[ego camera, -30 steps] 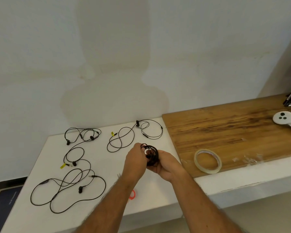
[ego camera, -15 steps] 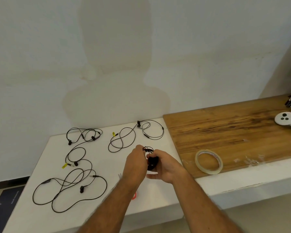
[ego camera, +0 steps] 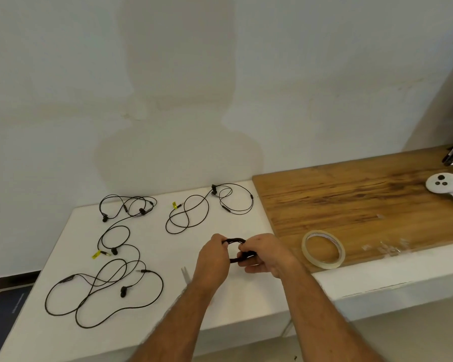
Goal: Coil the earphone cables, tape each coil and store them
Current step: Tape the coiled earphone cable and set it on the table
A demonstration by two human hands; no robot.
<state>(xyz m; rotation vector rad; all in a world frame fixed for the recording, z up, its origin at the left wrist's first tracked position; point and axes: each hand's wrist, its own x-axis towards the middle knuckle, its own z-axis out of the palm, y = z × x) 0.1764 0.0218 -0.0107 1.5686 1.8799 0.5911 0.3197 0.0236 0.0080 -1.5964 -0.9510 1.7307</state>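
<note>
Both hands (ego camera: 242, 253) gripping coiled earphone cable (ego camera: 234, 241) — seemingly untaped

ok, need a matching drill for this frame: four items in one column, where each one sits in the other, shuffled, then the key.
Items
1. coiled earphone cable
2. tape roll
3. white controller
4. scissors

Places
A. flat on the wooden board, near its front edge
B. on the white table, partly hidden behind the left forearm
C. held between the left hand and right hand
D. far right of the wooden board, cut off by the frame edge

Pairs: 1-C, 2-A, 3-D, 4-B
</note>
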